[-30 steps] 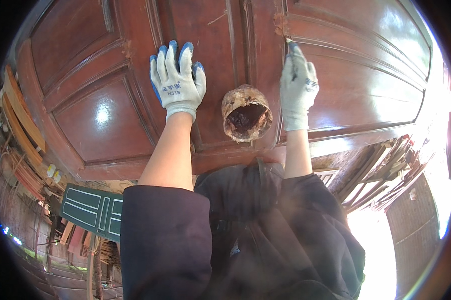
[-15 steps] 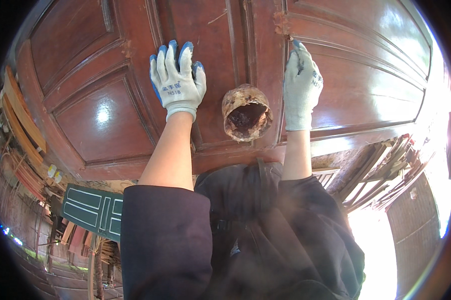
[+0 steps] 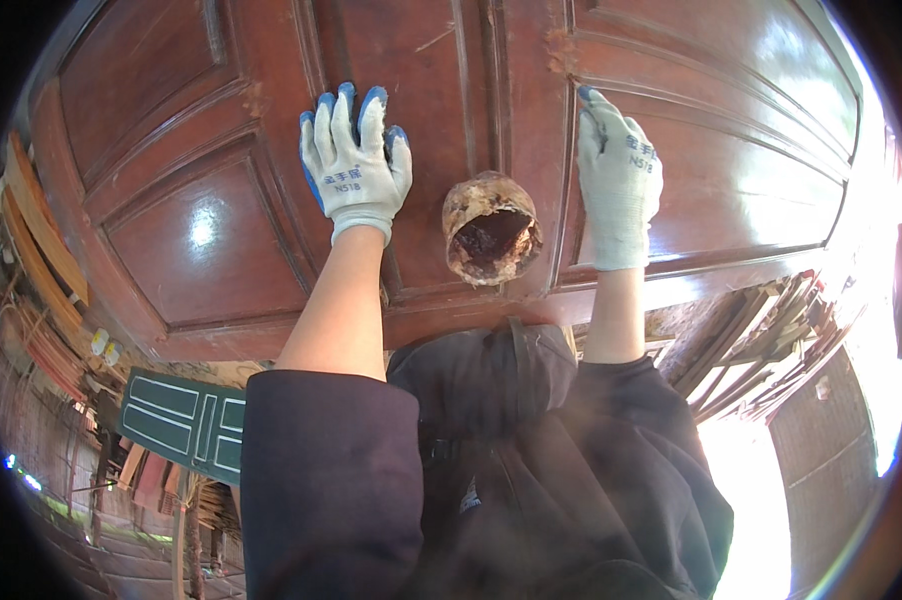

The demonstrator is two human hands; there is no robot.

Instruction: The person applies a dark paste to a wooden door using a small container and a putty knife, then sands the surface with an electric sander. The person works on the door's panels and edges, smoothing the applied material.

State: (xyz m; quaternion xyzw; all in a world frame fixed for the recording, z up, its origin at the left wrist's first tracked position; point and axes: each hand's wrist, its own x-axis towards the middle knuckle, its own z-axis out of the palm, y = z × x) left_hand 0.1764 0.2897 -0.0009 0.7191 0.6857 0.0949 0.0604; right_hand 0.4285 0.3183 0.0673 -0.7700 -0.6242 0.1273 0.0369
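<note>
A reddish-brown panelled wooden door [image 3: 421, 130] spreads out in front of me. Palm down on it, my left hand [image 3: 356, 165], in a white glove with blue fingertips, rests with its fingers spread. My right hand [image 3: 619, 175], gloved alike, is at the corner of a right-side panel; its fingers are drawn together, the index fingertip at the moulding's edge. Whatever it pinches is too small or hidden to make out. Between the hands stands a crusted, ragged-rimmed pot [image 3: 493, 228] with dark brown matter inside. Lighter filler-like patches [image 3: 563, 52] mark the door's joints.
Below the door's left side is a dark green panel [image 3: 183, 420] with white outlines. Curved wooden pieces [image 3: 46, 240] lean at the far left. Stacked timber strips [image 3: 751, 345] lie at the right, beside a brightly lit opening.
My right hand has shifted slightly right and toward me along the panel corner, its wrist turning a little. The left hand stays in place on the door.
</note>
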